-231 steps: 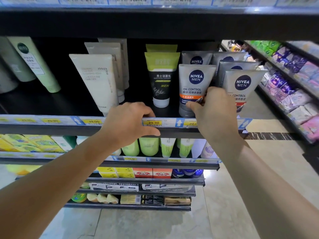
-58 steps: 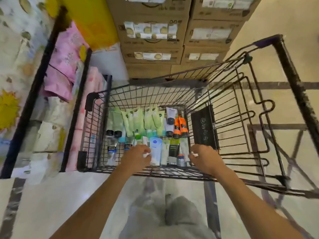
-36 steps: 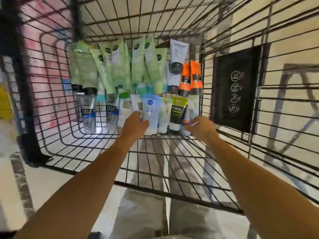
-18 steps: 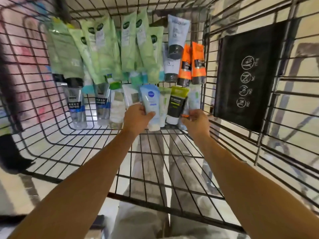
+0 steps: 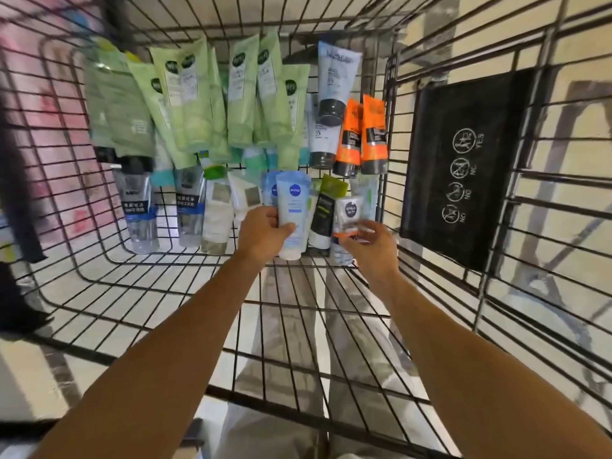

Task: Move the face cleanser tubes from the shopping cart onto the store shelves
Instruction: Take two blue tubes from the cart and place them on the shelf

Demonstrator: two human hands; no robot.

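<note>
Inside the cart [image 5: 390, 54], the left hand [image 5: 261, 233] grips a blue tube [image 5: 293, 207], thumb across its front. The right hand [image 5: 371, 243] pinches a grey tube [image 5: 347, 215] just beside it; other tubes [image 5: 205, 104] lie beyond.

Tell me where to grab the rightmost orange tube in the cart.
Pinch the orange tube by its dark cap end, reaching from above on the near side: the cap points toward you, while its twin and the cart wall crowd both long edges.
</note>
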